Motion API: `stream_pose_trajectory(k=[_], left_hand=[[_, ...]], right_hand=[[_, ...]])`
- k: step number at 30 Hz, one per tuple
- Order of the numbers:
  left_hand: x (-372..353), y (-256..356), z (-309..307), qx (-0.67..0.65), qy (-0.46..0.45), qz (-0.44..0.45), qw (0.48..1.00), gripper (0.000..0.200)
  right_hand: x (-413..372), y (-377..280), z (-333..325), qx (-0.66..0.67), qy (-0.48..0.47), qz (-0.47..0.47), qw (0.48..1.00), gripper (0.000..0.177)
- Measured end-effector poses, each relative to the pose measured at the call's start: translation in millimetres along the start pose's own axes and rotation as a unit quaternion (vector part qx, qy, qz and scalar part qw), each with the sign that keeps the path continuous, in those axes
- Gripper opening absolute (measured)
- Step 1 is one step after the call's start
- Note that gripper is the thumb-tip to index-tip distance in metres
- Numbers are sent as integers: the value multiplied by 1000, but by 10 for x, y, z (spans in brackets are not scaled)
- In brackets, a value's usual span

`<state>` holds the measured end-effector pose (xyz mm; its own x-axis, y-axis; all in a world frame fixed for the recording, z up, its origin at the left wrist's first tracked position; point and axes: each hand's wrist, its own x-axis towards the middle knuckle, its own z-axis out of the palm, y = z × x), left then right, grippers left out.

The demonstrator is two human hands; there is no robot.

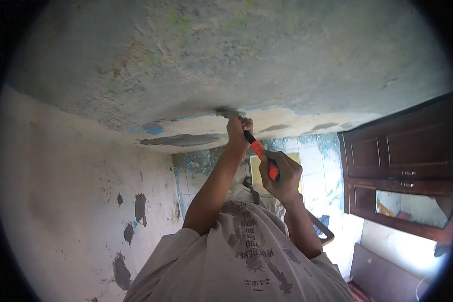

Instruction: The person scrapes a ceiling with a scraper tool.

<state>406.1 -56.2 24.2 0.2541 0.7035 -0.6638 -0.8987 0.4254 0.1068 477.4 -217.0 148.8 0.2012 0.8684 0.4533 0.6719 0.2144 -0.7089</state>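
Both hands are on a long-handled scraper (257, 147) with a red and black handle. My left hand (238, 132) is wrapped round it close to the head, and my right hand (285, 175) grips the far end of the handle. The dark head of the scraper meets the wall (287, 65) along the line where bare, rough grey plaster borders a strip of off-white paint (267, 123). Its blade is blurred, so its exact shape cannot be made out. Bits of blue show along the ragged paint edge.
Dark wooden cabinets (392, 146) stand on the right, one with a glass pane. On the left, a pale wall (75, 166) has several grey patches. A flat brown panel (382, 274) leans low at the right. Tiles and blue flaking paint lie behind my arms.
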Motion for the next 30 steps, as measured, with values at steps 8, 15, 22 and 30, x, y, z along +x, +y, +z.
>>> stream_pose_trajectory(k=[8,15,22,30], left_hand=[[93,11,-101,-19,-46,-44,998,10],[-54,63,37,7,-3,-9,1000,29],[336,116,-342,-17,-20,-18,1000,37],[308,1,-280,40,17,30,999,37]], right_hand=[[-54,118,82,14,1,-23,1000,9],[36,92,5,7,-42,-48,998,11],[86,205,171,15,-60,-94,994,12],[51,333,215,14,-62,-74,995,15]])
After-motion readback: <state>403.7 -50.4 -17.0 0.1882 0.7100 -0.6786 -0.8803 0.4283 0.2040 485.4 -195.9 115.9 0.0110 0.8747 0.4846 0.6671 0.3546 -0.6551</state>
